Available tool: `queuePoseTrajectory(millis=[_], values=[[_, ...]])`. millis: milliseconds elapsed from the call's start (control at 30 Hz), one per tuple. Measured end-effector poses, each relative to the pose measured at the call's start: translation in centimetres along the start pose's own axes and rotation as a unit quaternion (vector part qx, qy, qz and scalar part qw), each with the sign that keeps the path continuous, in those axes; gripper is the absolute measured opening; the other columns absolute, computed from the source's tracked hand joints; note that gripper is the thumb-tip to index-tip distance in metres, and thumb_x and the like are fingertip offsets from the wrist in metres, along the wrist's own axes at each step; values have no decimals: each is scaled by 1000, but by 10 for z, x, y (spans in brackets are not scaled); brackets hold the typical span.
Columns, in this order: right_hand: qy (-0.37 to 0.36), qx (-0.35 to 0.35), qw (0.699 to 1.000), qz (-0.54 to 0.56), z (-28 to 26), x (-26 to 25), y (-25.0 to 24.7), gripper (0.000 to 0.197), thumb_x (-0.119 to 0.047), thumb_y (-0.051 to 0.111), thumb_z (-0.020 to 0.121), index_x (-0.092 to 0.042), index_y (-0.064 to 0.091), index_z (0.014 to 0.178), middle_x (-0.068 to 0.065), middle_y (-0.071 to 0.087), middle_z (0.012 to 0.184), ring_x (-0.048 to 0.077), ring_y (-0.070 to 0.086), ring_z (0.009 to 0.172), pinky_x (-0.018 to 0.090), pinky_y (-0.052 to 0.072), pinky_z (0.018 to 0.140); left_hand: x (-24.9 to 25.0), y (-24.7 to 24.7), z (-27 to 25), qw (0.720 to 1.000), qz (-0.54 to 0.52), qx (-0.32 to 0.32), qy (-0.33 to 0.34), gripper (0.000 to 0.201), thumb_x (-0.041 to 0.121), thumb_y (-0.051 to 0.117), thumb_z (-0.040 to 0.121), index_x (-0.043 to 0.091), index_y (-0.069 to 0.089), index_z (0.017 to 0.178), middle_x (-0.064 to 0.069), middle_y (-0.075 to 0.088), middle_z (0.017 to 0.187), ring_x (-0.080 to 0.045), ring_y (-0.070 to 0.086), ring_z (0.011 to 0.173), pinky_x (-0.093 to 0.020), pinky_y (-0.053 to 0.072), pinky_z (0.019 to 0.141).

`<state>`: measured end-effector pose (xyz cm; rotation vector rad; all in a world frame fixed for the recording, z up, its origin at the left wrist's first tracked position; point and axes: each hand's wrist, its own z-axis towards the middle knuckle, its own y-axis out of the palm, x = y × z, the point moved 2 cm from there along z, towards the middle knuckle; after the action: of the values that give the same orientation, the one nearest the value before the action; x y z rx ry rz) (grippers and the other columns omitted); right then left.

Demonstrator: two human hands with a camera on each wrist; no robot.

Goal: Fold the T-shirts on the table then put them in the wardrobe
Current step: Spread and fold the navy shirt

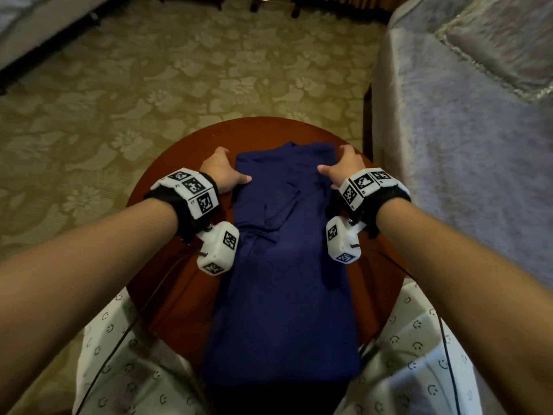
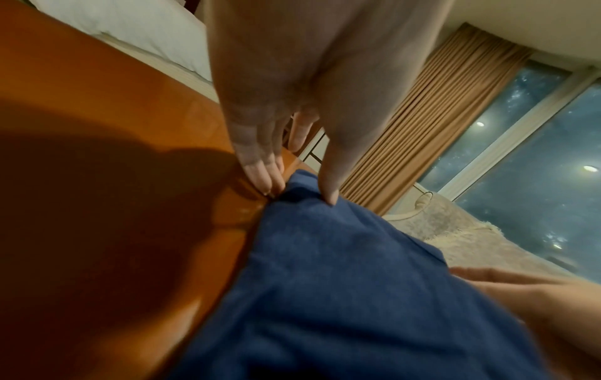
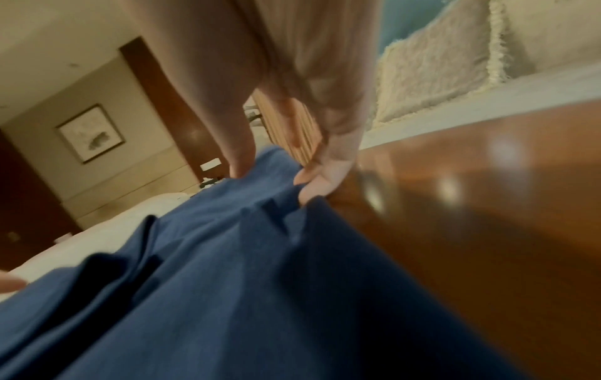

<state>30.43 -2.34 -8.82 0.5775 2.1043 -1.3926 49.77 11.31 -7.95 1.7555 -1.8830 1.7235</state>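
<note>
A dark blue T-shirt [image 1: 284,265] lies folded into a long narrow strip across the round wooden table [image 1: 167,235]; its near end hangs over the front edge. My left hand [image 1: 223,172] is at the strip's far left corner and my right hand [image 1: 344,167] at its far right corner. In the left wrist view, the left hand [image 2: 297,195] has its thumb on top of the T-shirt [image 2: 341,282] and its fingers [image 2: 263,177] against the cloth's edge, pinching it. In the right wrist view, the right hand [image 3: 270,180] pinches the T-shirt [image 3: 244,282] the same way.
A bed with a pale cover [image 1: 463,145] stands close to the table's right side. Patterned carpet [image 1: 149,85] stretches beyond the table and to its left. My legs in white patterned cloth [image 1: 119,354] press against the table's near edge. Thin cables run along both forearms.
</note>
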Motion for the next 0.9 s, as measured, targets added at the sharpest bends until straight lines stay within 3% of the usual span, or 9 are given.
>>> queuePoseTrajectory(millis=[67,200,300,367,467,533,633,767,900], values=[[36,5,999,17,8,-1,1,82,-25,73,81,-16,24,147,12,35,145,36,49,121,47,49,94,5,3,11,1000,22,9,3,77,26,75,80,9,33,143,-14,52,133,-33,52,118,-41,48,94],[28,-11,998,-47,26,-1,6,74,-25,71,84,-11,31,144,14,51,134,32,56,115,39,50,92,10,8,31,1000,5,12,-8,56,21,77,79,5,52,127,-9,57,124,-27,53,117,-36,44,93],[30,-16,999,-29,41,-1,9,63,-19,65,88,-13,36,144,12,51,137,30,52,121,34,46,96,12,6,49,999,-28,9,-12,19,14,76,79,10,58,74,-8,54,79,-24,55,78,-35,42,70],[39,-22,999,-1,51,-2,7,56,-18,63,90,-15,42,141,11,54,135,29,54,119,37,48,97,11,5,63,1000,-24,4,-11,42,13,74,80,15,40,56,-7,43,66,-21,44,65,-33,35,63],[27,1,999,17,64,-12,-1,43,-16,59,91,-14,52,133,9,60,126,29,56,115,34,46,93,17,0,78,1000,-25,14,-1,35,14,75,79,16,47,58,-9,52,76,-21,49,73,-35,42,68],[12,21,999,41,71,-24,-7,25,-14,56,91,-15,63,115,9,66,100,29,62,101,37,49,88,26,-6,87,998,-48,32,15,27,13,75,79,17,55,63,-5,58,76,-20,55,79,-34,47,75],[-7,62,992,111,80,-45,-19,13,-13,59,86,-23,61,77,-2,55,64,25,60,78,39,52,75,48,-20,97,990,-110,68,62,9,8,73,80,5,65,81,0,54,73,-18,52,81,-29,43,72],[-63,88,981,159,71,-65,-34,27,-11,62,81,-26,53,61,-9,55,60,20,58,72,39,53,75,64,-44,86,981,-111,86,135,29,5,71,81,20,54,62,6,50,65,-8,47,60,-21,39,58],[-106,62,972,201,45,-49,-38,27,-4,61,79,-25,56,63,-6,59,64,21,57,71,44,50,74,56,-53,46,975,-110,49,188,28,3,68,83,21,55,67,3,53,66,-4,50,52,-16,41,50]])
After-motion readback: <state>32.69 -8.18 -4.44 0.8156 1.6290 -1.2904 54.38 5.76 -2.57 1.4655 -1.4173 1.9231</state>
